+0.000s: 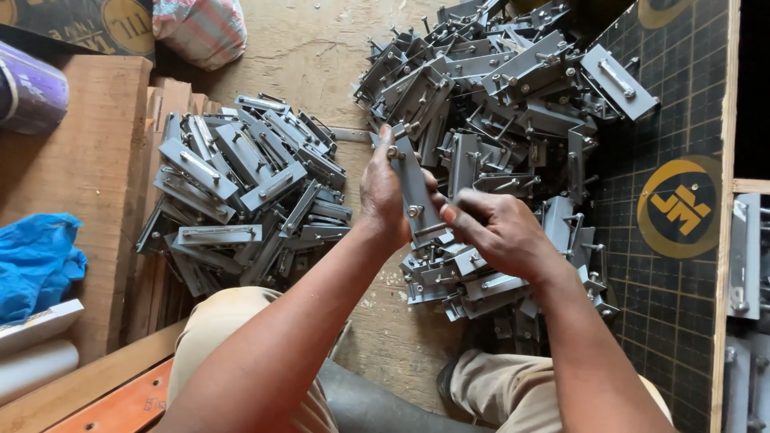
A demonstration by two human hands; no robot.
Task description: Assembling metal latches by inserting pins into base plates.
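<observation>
While gripped upright in left hand (383, 196), grey metal latch (415, 192) worked by closed right-hand fingers (461, 215) at its lower end (bolt area blurred); neat stack (241, 192) left, larger jumbled heap (497, 104) right, seemingly unfinished.

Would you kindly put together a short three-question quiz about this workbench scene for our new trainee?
1. True or false: both hands are on the same grey metal latch plate.
2. Which pile lies nearer the blue cloth: A, the neater stack of grey metal plates, or B, the larger tangled heap?
3. Fill in: the floor under the piles is bare ____.

Key
1. True: the left hand grips the grey metal latch plate upright, and the right hand works at its lower end.
2. A: the neater stack sits by the blue cloth; the tangled heap lies farther off.
3. Wood.
</observation>
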